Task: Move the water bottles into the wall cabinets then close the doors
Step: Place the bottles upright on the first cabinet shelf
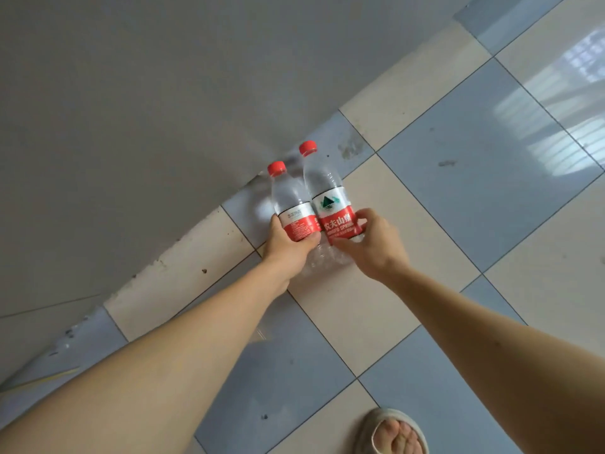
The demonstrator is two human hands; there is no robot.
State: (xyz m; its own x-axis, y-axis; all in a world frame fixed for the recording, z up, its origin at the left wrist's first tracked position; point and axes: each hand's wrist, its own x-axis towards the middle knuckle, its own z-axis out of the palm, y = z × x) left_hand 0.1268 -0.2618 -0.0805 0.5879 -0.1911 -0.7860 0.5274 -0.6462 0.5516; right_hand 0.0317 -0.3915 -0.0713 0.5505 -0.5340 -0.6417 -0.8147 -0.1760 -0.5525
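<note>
A checkered floor (pixel 458 178) of pale blue and cream tiles meets a plain grey wall (pixel 131 93) on the far left; a sandalled foot (pixel 393 434) shows at the near edge. Two water bottles are held low over the floor, side by side and touching. The left hand (pixel 288 247) wraps the left bottle (pixel 291 204) at its red label, fingers clamped round it. The right hand (pixel 373 244) grips the right bottle (pixel 330 204) the same way. Both look full, so fairly heavy; the thin clear plastic likely gives under pressure and the label wrap may be slick. The ribbed waist under the label seems the surest hold.
</note>
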